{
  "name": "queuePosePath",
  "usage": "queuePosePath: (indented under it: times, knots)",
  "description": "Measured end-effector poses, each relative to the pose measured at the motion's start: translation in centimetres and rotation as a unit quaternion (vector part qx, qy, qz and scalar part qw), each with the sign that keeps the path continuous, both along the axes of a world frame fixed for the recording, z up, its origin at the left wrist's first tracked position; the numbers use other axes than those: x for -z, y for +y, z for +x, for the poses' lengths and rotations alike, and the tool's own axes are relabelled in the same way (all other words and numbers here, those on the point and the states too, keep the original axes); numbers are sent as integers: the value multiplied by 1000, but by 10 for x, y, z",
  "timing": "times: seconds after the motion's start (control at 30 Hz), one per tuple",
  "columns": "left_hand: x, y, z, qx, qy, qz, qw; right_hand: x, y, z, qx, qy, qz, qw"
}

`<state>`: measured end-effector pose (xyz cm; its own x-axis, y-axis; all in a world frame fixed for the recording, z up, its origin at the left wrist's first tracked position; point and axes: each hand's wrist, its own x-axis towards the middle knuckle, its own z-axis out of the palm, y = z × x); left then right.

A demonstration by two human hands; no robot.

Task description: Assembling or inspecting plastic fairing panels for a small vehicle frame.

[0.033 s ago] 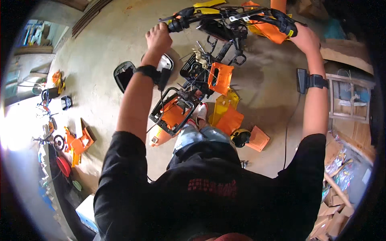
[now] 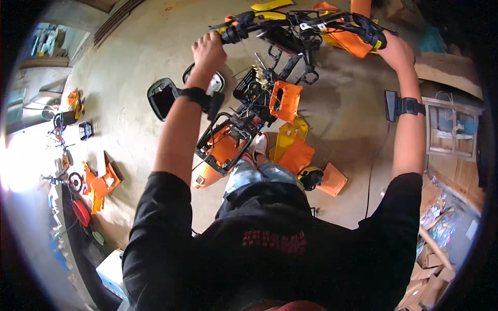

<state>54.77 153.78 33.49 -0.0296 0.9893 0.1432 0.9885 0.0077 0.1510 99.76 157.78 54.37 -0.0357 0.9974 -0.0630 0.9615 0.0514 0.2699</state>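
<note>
A wide handlebar (image 2: 282, 25) with black grips, levers and loose cables spans the top of the view. My left hand (image 2: 209, 52) is wrapped round its left grip. On the right grip, my right hand (image 2: 397, 52) is closed, fingers partly hidden. Below the bar runs the black, stripped frame (image 2: 290, 59) of a two-wheeler, with bare wires near its middle. A black tubular rack (image 2: 211, 155) lies close to my feet, with an orange panel inside its outline. Beside the frame stands an orange panel (image 2: 293, 106) with an oblong cutout. Dark devices are strapped to both my wrists.
Two black-edged shells (image 2: 162, 98) lie left of the frame. Yellow panels (image 2: 282, 140), orange pieces (image 2: 332, 180) and a black-and-yellow round part (image 2: 310, 178) surround my feet. More orange parts (image 2: 104, 181) lie far left. A wooden-framed rack (image 2: 451, 127) and cardboard (image 2: 430, 285) line the right.
My left hand and the left end of the handlebar have shifted slightly right and down. My right hand has moved a little the same way. Both keep their hold.
</note>
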Motion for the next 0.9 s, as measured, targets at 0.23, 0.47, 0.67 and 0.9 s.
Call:
queuePosePath:
  times: [0.23,0.47,0.67,0.9]
  knots:
    - [2,-18,16,17,-10,10,1000,16,32,11,-7,-85,41,995]
    - [-1,-38,7,79,-56,24,995,37,34,21,-8,-86,137,987]
    - [76,-146,-46,98,-106,-248,958,87,-21,-1,-17,-44,299,953]
    - [231,-563,-217,138,-120,-610,771,250,-404,-13,119,391,-295,864]
